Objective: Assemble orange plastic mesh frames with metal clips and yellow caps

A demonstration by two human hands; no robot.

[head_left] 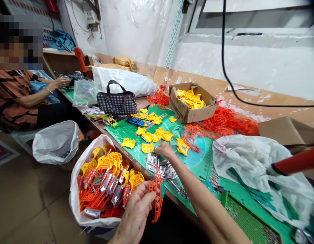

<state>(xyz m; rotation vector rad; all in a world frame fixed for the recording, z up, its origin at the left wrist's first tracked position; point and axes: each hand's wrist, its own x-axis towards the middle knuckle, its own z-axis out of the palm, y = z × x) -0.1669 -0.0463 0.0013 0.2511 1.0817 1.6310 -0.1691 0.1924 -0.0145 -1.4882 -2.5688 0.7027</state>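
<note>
left hand (136, 211): gripping an orange lattice piece (157, 195) between thumb and curled fingers, holding it upright over the table's near edge, just above the white bag (75, 189) on the floor.
right hand (165, 150): reaching out across the green mat (197, 162), palm down, fingers bent onto the mat between a yellow shell (147, 147) and the silver chrome parts (159, 166); seemingly closing on something small, but cannot tell what, if anything, is pinched.
orange lattice piece: sitting in the left hand, off the table, near the silver pile.
step in hand: probably picking the next part to join to the orange piece, judging by one hand holding and the other reaching.
next move calls for: likely lifting one part cleanly without dragging neighbours, then lining it up against the lattice; needing a steady left grip.
yellow shells: lying scattered on the mat, more filling the cardboard box (189, 112) farther back.
orange lattice pile (223, 123): spreading to the right of the box.
white bag: holding mixed orange, yellow and silver assemblies.
other person (22, 98): sitting at far left, working with own hands at the bench, well apart.
checked handbag (117, 101): standing on the table behind the mat.
</note>
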